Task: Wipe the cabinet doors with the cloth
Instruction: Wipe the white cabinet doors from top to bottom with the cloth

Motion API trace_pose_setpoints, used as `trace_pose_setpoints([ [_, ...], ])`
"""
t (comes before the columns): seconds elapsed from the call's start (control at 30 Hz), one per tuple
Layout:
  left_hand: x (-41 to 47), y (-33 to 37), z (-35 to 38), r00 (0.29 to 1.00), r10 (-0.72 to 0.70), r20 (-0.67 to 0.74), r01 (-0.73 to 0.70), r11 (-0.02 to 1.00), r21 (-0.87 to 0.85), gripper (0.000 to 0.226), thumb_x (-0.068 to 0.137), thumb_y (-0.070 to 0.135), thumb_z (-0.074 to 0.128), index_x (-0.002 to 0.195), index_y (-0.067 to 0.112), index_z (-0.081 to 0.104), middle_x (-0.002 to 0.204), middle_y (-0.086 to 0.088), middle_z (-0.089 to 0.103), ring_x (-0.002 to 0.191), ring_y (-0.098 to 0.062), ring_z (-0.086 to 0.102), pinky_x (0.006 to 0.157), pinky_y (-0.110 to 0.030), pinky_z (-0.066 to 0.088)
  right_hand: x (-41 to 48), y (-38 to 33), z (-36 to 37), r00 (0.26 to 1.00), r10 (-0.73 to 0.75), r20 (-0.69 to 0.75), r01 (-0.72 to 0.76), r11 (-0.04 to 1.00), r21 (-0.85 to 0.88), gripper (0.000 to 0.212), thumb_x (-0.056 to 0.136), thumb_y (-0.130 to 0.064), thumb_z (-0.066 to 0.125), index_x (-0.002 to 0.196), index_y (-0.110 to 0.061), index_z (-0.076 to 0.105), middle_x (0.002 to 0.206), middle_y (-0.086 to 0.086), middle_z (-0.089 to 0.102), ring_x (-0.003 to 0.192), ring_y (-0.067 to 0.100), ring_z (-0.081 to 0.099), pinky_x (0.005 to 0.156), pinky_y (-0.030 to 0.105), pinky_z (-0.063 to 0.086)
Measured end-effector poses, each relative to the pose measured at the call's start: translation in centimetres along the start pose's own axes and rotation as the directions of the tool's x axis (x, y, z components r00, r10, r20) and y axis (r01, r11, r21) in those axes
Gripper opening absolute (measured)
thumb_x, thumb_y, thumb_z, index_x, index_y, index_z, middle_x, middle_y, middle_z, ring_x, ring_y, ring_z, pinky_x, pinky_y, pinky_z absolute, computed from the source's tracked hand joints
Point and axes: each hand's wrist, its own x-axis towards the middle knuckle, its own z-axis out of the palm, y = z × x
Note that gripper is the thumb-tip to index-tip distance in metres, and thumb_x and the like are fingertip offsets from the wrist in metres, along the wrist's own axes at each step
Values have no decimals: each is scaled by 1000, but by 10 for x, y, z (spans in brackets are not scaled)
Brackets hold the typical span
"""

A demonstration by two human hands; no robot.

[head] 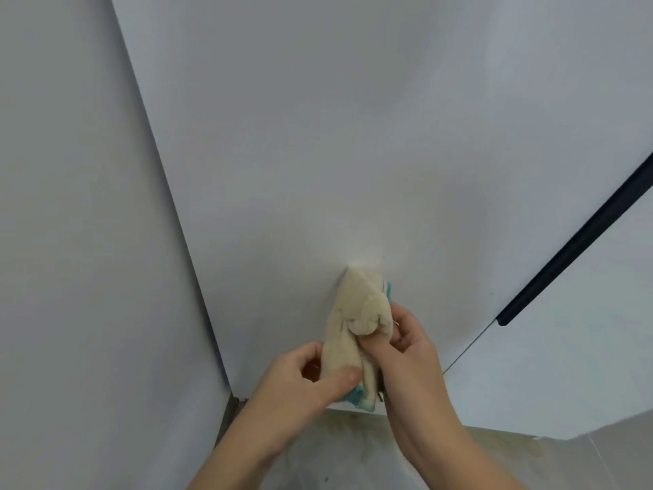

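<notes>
One head-worn wide-angle view only; it looks forward and steeply down, very near the white cabinet door (318, 153), which fills most of the frame; the left hand (304, 376) and right hand (406, 351) sit low centre; floor (335, 454) lines the bottom edge.

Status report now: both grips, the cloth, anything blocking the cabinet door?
Left grip pinches cloth low end. Right grip holds its bunched middle. Cloth tip at cabinet door, contact unclear. Dark handle right, apart.

Plain pale grey wall (88, 242) on the left, stained beige floor (353, 454) below.
</notes>
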Motion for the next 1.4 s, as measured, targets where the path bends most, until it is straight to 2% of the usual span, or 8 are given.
trace_pose_setpoints([
  [0.13,5,-11,-18,995,47,-85,-44,998,33,23,58,30,68,78,20,63,64,12,62,58,-3,55,55,-16,43,5,6,-11,976,75,205,-69,997,-37,49,74,-8,71,121,-15,61,111,7,72,109,25,67,92,39,55],
  [0.23,8,-21,-32,987,100,-127,-89,992,90,41,49,43,65,82,18,60,64,10,58,58,-6,52,53,-20,42,7,9,-15,929,174,327,-182,983,-8,53,73,-17,77,124,-15,61,116,7,71,107,21,68,90,34,56],
  [0.33,11,-35,-32,984,-1,-176,-43,968,-246,38,66,21,77,100,14,62,81,2,71,76,-13,67,64,-24,56,10,19,-15,931,211,298,-222,975,1,36,82,-10,69,117,-4,64,111,11,73,104,22,69,85,28,57],
  [0.43,18,-64,-21,963,-213,-163,64,773,-631,15,90,4,59,105,5,63,94,-11,71,84,-21,67,69,-29,59,23,47,-16,922,274,272,-286,958,2,26,90,-1,60,116,0,63,109,13,73,102,24,70,82,28,58],
  [0.63,50,-167,-24,845,-532,-53,161,349,-923,18,94,5,56,109,-1,62,109,-24,68,102,-33,65,72,-46,60,63,160,-19,784,572,241,-530,819,-218,19,98,-17,57,117,-14,59,103,12,73,86,25,73,65,32,60],
  [0.9,91,-269,-33,600,-763,-241,228,451,-863,28,93,7,62,117,-6,58,92,-18,63,80,-28,61,66,-38,57,102,291,-11,626,776,78,-764,630,-141,13,94,-1,57,104,6,60,82,17,64,61,19,63,48,23,51],
  [1.1,126,-306,-51,407,-831,-380,352,527,-774,44,92,11,65,130,-9,53,125,-26,59,95,-35,59,77,-39,50,108,335,12,611,791,-31,-791,612,32,11,95,1,55,101,9,59,71,16,59,42,15,56,38,21,45],
  [1.4,156,-313,-62,291,-814,-503,430,581,-691,50,94,30,62,126,-8,55,125,-23,60,109,-37,61,74,-34,47,116,341,37,632,769,-92,-749,637,184,8,96,0,53,97,5,59,77,18,60,51,20,56,40,22,49],
])
